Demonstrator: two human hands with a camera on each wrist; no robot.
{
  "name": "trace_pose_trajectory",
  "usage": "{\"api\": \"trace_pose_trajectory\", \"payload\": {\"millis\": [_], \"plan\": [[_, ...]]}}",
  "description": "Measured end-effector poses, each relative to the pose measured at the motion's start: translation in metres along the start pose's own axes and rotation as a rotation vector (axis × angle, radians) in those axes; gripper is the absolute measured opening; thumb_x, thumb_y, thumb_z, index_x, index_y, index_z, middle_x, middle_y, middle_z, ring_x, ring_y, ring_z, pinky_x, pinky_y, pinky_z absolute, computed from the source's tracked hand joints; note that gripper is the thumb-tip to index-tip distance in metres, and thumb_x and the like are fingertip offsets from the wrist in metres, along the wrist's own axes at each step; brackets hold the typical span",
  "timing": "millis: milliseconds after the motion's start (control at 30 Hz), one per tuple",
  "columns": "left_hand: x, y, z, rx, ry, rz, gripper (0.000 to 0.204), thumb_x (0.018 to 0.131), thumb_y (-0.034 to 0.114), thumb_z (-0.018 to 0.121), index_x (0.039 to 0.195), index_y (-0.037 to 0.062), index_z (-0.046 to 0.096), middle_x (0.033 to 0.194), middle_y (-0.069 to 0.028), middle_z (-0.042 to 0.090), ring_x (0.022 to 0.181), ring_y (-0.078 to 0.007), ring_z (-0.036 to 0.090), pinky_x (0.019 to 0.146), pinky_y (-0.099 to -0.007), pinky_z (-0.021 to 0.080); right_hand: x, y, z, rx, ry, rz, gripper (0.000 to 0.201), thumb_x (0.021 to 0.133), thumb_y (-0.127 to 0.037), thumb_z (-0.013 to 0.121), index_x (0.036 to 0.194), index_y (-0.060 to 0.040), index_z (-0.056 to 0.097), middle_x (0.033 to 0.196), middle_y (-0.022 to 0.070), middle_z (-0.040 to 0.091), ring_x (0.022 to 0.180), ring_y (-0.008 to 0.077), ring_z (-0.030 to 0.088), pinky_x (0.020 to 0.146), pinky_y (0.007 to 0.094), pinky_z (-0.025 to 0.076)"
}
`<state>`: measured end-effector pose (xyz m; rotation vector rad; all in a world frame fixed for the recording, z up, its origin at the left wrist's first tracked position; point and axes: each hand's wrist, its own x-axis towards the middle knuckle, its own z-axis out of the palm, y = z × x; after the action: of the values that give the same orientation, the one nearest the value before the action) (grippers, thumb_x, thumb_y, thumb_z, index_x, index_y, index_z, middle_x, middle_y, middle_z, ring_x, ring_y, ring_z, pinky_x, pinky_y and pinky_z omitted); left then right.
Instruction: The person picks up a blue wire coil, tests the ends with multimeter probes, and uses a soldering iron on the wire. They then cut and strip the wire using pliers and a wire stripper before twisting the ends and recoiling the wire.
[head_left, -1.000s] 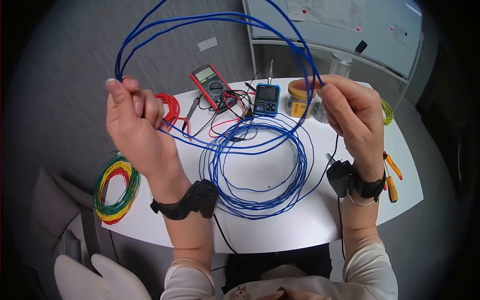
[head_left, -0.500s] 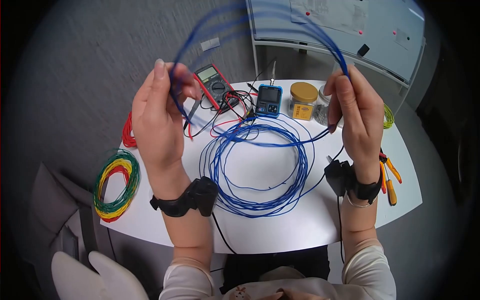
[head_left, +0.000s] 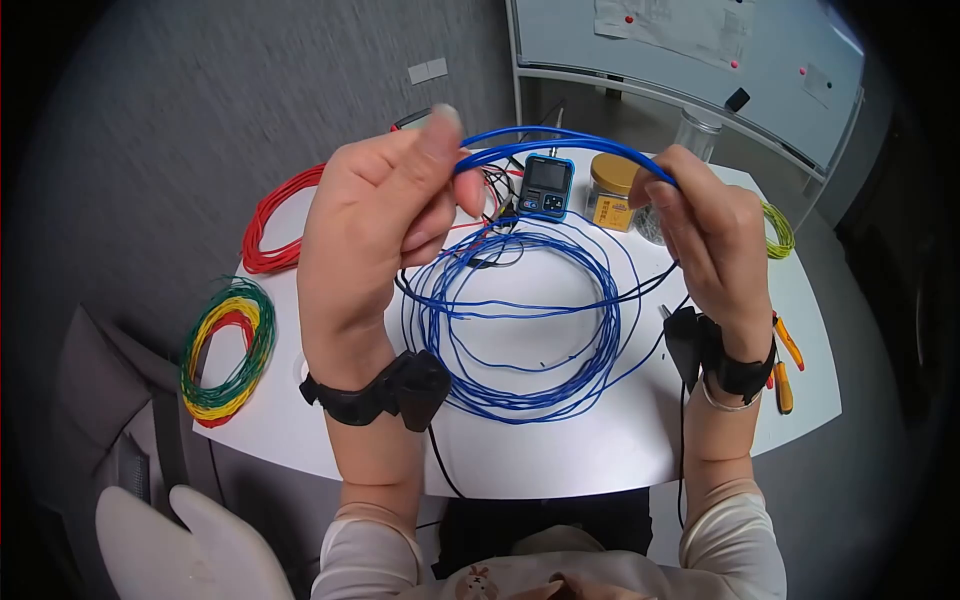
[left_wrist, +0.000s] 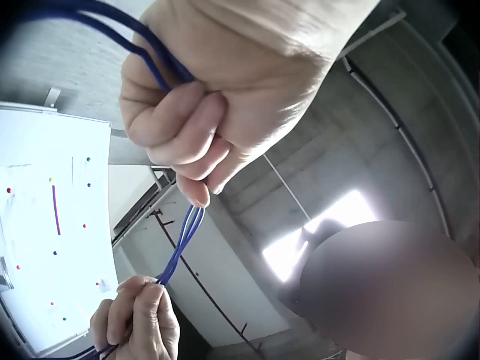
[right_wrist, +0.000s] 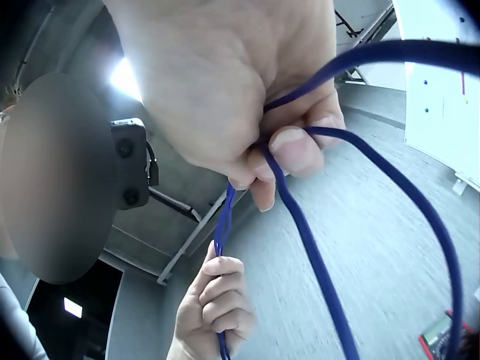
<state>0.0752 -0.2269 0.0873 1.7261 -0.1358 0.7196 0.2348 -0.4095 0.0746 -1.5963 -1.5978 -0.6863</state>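
Note:
Several strands of blue wire point(head_left: 580, 143) arch between my two raised hands, with lower strands sagging between them. My left hand point(head_left: 375, 215) grips the bunch at its left end, fingers curled round it in the left wrist view. At the other end my right hand point(head_left: 715, 235) pinches the strands between thumb and fingers. In the right wrist view, loose loops of the wire point(right_wrist: 311, 244) hang away from that hand. Below both hands a larger coil of blue wire point(head_left: 608, 325) lies on the white table point(head_left: 560, 460).
Left on the table are a red wire coil point(head_left: 262, 225) and a green, yellow and red wire coil point(head_left: 262, 330). A blue handheld tester point(head_left: 547, 175) and a gold-lidded jar point(head_left: 612, 175) stand behind. Yellow-handled tools point(head_left: 785, 385) lie right. My left hand mostly hides the multimeter.
My left hand has moved right, closer to my right hand, and turned. The tall loop between them has become a low, narrow arch. My right hand has shifted only slightly.

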Motion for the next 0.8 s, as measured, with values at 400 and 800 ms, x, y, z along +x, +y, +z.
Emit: {"api": "trace_pose_trajectory", "payload": {"millis": [400,800], "plan": [[0.002,-0.006,-0.008,-0.227,-0.038,0.026,0.04,0.095,0.036,0.046,0.079,0.0003,0.053,0.053,0.0064,0.034,0.044,-0.0021,0.023,0.04,-0.0189,0.018,-0.001,0.013,-0.012,0.068,0.045,0.057,0.017,0.093,-0.013,0.047,0.082,-0.0041,0.056,0.066,0.0047,0.06,0.055,0.017,0.058,0.05,0.0249,0.041],[0.013,-0.015,-0.006,-0.143,0.059,0.161,0.046,0.097,0.04,0.038,0.083,0.0005,0.055,0.057,0.0043,0.042,0.044,-0.0059,0.033,0.041,-0.0198,0.026,-0.004,0.012,-0.011,0.858,0.137,0.205,0.036,0.098,-0.028,0.04,0.083,0.0005,0.057,0.046,-0.0065,0.036,0.035,0.0017,0.034,0.038,0.0165,0.03]]}}
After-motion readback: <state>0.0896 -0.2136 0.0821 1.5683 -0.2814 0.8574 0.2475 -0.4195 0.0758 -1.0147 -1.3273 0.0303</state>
